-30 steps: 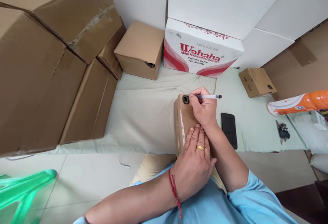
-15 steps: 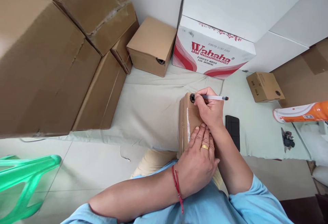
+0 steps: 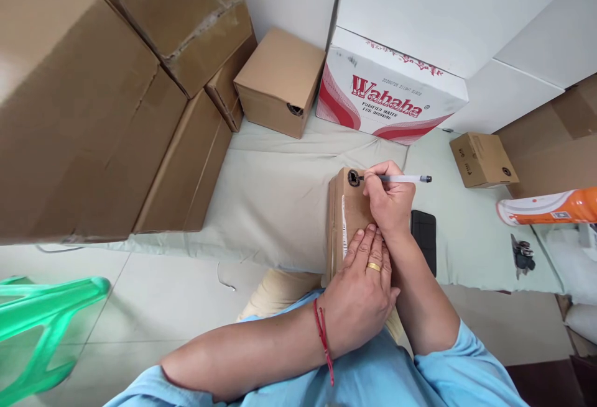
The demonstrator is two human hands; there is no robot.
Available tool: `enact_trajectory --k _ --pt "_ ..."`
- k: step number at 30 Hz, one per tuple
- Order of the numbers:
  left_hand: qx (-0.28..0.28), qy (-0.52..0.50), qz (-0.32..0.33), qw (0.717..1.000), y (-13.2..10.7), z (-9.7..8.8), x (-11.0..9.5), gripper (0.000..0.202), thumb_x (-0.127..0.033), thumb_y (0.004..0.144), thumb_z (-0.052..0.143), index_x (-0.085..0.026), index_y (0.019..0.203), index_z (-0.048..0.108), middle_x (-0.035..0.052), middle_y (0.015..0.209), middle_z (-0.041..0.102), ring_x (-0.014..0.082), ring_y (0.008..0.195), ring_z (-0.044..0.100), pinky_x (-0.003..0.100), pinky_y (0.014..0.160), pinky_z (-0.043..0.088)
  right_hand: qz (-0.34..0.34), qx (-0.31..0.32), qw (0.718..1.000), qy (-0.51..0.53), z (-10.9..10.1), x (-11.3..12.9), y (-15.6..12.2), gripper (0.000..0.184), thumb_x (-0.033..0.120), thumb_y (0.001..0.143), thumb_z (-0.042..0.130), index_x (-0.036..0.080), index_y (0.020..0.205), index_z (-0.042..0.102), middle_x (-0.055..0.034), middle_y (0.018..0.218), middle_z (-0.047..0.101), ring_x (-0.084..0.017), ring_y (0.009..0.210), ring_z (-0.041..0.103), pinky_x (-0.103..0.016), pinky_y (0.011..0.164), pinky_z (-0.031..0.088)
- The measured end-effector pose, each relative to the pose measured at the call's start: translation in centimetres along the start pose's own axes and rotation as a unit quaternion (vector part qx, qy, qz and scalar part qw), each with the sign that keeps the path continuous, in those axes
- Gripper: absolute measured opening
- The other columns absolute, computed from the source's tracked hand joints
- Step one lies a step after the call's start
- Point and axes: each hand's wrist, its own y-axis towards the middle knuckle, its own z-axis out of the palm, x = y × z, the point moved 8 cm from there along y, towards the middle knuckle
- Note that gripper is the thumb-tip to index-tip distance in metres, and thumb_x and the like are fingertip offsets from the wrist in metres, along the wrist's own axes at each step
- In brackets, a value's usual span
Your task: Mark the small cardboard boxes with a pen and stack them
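A small brown cardboard box [image 3: 358, 205] lies in front of me on the cloth-covered surface, with a white barcode label along its left edge. Near its far left corner is a black inked mark [image 3: 353, 178] with a dark middle. My right hand [image 3: 390, 199] pinches a pen [image 3: 405, 178] with a clear barrel and a dark end; its tip is at the right side of the mark. Laid flat on the near part of the box is my left hand [image 3: 361, 286], fingers stretched out, with a gold ring and a red string bracelet.
Large cartons [image 3: 84, 115] stack up on the left. Behind are a medium box [image 3: 280, 81] and a Wahaha water carton [image 3: 392, 93]. On the right lie a black phone [image 3: 423, 242], a small box [image 3: 485, 160], an orange-and-white bottle [image 3: 550, 206] and keys [image 3: 523, 255]. A green stool [image 3: 56, 314] stands lower left.
My right hand has shifted slightly to the right with the pen, so the whole black mark shows. My left hand stays in place on the box.
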Motion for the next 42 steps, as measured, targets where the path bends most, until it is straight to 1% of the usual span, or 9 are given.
enact_trajectory --k 2,6,9,19,27,33,36,38,42 --pt "0.002 -0.002 -0.001 1.0 0.0 0.0 0.0 0.07 -0.046 0.113 0.051 0.012 0.15 0.061 0.0355 0.16 0.06 0.0452 0.157 0.056 0.055 0.135 0.034 0.009 0.008 1.0 0.008 0.2 -0.2 0.1 0.015 0.033 0.094 0.065 0.024 0.082 0.066 0.0053 0.065 0.063 -0.011 0.056 0.051 -0.024 0.056 0.039" --pt "0.004 -0.004 -0.003 1.0 0.0 0.1 0.1 0.069 -0.046 0.112 0.052 0.012 0.15 0.061 0.0357 0.16 0.061 0.0453 0.156 0.056 0.055 0.134 0.035 0.014 0.043 0.999 0.005 0.9 -0.3 0.3 0.017 0.039 0.097 0.067 0.024 0.088 0.068 0.0041 0.072 0.07 -0.011 0.058 0.056 -0.024 0.058 0.042" --pt "-0.009 -0.001 -0.003 1.0 0.0 -0.2 0.1 0.068 -0.046 0.111 0.054 0.011 0.148 0.062 0.0353 0.158 0.062 0.0454 0.156 0.057 0.055 0.134 0.036 0.007 0.035 0.999 -0.005 0.8 0.0 0.4 0.018 0.038 0.098 0.066 0.024 0.088 0.068 0.0036 0.072 0.071 -0.012 0.059 0.057 -0.024 0.06 0.043" --pt "-0.009 0.001 0.0 1.0 0.1 -0.3 0.2 0.067 -0.046 0.111 0.053 0.011 0.146 0.064 0.0354 0.159 0.062 0.0455 0.155 0.058 0.054 0.133 0.037 0.017 -0.024 0.999 -0.04 -0.1 -0.1 0.4 0.015 0.033 0.092 0.064 0.025 0.079 0.062 0.0058 0.064 0.062 -0.012 0.056 0.05 -0.026 0.058 0.04" --pt "-0.021 -0.001 -0.005 1.0 0.1 -0.3 0.1 0.066 -0.045 0.111 0.055 0.011 0.144 0.065 0.0353 0.158 0.062 0.0452 0.155 0.058 0.053 0.134 0.035 0.018 -0.042 0.997 -0.059 -0.4 0.0 0.2 0.01 0.026 0.085 0.061 0.025 0.075 0.059 0.0079 0.058 0.055 -0.012 0.052 0.047 -0.026 0.056 0.038" --pt "-0.002 -0.011 -0.005 1.0 0.1 0.0 0.1 0.066 -0.045 0.112 0.054 0.011 0.146 0.063 0.0362 0.161 0.059 0.0449 0.157 0.056 0.054 0.136 0.034 0.019 -0.046 0.996 -0.07 -0.5 0.2 0.1 0.012 0.027 0.083 0.06 0.025 0.072 0.057 0.0077 0.057 0.055 -0.012 0.052 0.046 -0.027 0.056 0.037" --pt "-0.007 -0.009 -0.007 1.0 0.1 -0.2 0.2 0.066 -0.046 0.111 0.055 0.009 0.146 0.065 0.035 0.161 0.06 0.0442 0.156 0.057 0.054 0.136 0.034 0.013 -0.054 0.996 -0.063 -0.7 0.4 -0.1 0.013 0.026 0.083 0.06 0.026 0.07 0.056 0.0073 0.056 0.054 -0.012 0.053 0.046 -0.027 0.056 0.038" --pt "-0.015 -0.005 -0.006 1.0 0.1 -0.4 0.2 0.065 -0.046 0.111 0.055 0.008 0.144 0.066 0.0338 0.159 0.062 0.0444 0.155 0.058 0.054 0.135 0.035 0.005 -0.041 0.998 -0.043 -0.5 0.6 -0.2 0.014 0.027 0.084 0.062 0.025 0.071 0.057 0.0069 0.057 0.055 -0.012 0.053 0.046 -0.026 0.055 0.037" --pt "-0.009 -0.001 -0.003 1.0 0.1 -0.3 0.2 0.065 -0.045 0.112 0.053 0.008 0.146 0.066 0.0329 0.159 0.063 0.0441 0.155 0.059 0.054 0.135 0.035 -0.013 0.021 1.0 -0.004 0.4 0.7 -0.3 0.014 0.03 0.087 0.065 0.024 0.075 0.063 0.0069 0.058 0.055 -0.011 0.052 0.043 -0.025 0.052 0.034"
